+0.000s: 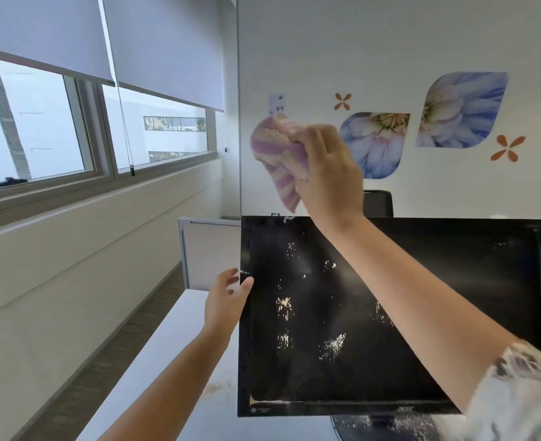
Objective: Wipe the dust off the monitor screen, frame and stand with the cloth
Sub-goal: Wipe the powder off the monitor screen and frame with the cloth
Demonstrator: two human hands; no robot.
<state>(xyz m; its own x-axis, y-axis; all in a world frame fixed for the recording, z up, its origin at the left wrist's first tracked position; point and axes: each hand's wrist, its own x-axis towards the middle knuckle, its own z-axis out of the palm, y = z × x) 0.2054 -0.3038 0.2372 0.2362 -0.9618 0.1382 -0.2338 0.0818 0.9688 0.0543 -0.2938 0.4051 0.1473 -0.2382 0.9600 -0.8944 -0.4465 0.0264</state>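
A black monitor (pixel 453 281) stands on a white desk, its dark screen speckled with pale dust patches in the left and middle. Its round stand base (pixel 358 424) below is dusty too. My right hand (pixel 329 173) is raised above the monitor's top edge and grips a bunched pink and cream striped cloth (pixel 278 157), which hangs clear of the screen. My left hand (pixel 226 300) holds the monitor's left frame edge, thumb on the front and fingers reaching behind it.
The white desk (pixel 167 361) carries a scatter of dust near the monitor's lower left corner. A grey partition panel (pixel 205 249) stands behind the desk. Windows with roller blinds run along the left wall. Dark chairs (pixel 379 203) sit behind the monitor.
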